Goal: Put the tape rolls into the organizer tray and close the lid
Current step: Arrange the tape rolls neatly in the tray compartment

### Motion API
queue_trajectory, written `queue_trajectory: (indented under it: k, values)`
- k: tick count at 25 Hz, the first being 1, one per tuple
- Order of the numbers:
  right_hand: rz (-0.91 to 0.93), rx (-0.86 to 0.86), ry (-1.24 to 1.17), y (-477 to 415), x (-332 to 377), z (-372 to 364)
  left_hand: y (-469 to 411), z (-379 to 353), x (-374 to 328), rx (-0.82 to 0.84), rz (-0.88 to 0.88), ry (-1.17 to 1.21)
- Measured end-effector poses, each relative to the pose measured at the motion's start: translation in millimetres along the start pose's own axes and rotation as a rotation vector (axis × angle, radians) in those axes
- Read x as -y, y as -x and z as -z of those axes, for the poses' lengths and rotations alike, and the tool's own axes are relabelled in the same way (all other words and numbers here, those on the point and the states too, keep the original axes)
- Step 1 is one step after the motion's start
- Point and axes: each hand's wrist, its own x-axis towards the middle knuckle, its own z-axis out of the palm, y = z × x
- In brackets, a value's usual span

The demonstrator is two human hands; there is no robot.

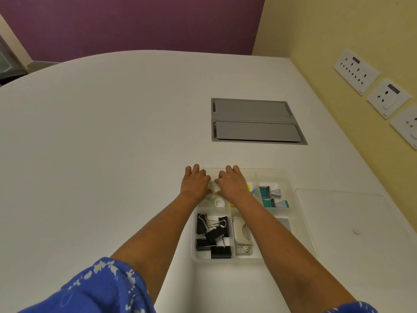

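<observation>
A clear plastic organizer tray (302,213) sits on the white table, lid off. My left hand (194,183) and my right hand (232,182) lie palm down side by side over its far left compartment, fingers curled over something pale between them that is mostly hidden. Just below the hands a small white tape roll (218,202) lies in that compartment. The clear lid (345,224) lies flat on the table to the right of the tray.
Other compartments hold black binder clips (213,233), a beige stapler (240,232), teal correction tape dispensers (272,197) and yellow notes. A grey cable hatch (256,120) is set in the table beyond. A yellow wall with sockets (356,72) runs along the right.
</observation>
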Motion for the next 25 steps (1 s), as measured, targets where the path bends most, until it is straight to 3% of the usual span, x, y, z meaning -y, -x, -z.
queue_trajectory:
  k: [9,15,25]
  values:
    - [-0.058,-0.038,-0.041,5,5,6,-2,-3,-5,-0.001,0.0,-0.039]
    - [0.037,-0.102,-0.212,16,7,11,11,-6,-5,-0.14,-0.009,0.062]
    - [0.063,-0.032,-0.212,24,11,6,23,-4,-7,-0.017,-0.037,-0.002]
